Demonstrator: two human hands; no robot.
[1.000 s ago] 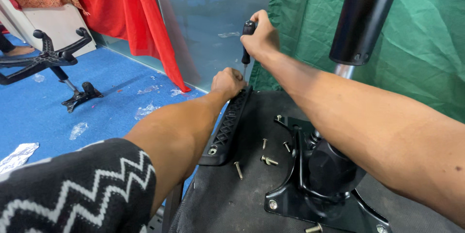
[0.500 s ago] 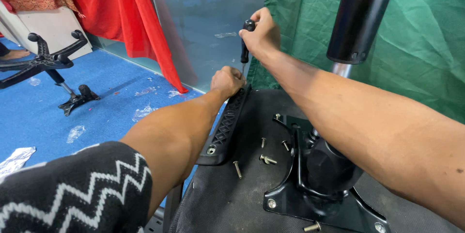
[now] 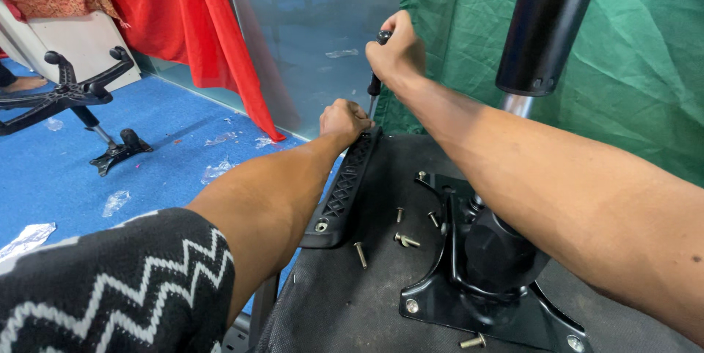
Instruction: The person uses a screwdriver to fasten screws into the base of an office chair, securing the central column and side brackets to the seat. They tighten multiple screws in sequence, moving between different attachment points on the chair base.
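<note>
Black ribbed plastic armrest bracket [image 3: 343, 190] lies along the left edge of the upturned chair seat [image 3: 352, 302], far end under the left hand [image 3: 343, 120]; looks stiff, light, moulded, unlikely to flex; best held at that far end, as now, so it stays over its holes.

Head view: left hand clenched on the bracket's far end, pressing it to the seat; right hand [image 3: 396, 51] closed around the black handle of a screwdriver [image 3: 375, 82], shaft upright, tip at the bracket's far end, hidden behind the left hand; handle smooth, could slip under torque. Loose bolts [image 3: 405, 240] lie on the seat between bracket and black metal tilt mechanism [image 3: 480, 265]; small, apt to roll.

Against the earlier frames: both hands keep the same grips; the view has shifted slightly; bolts and bracket unmoved.
</note>
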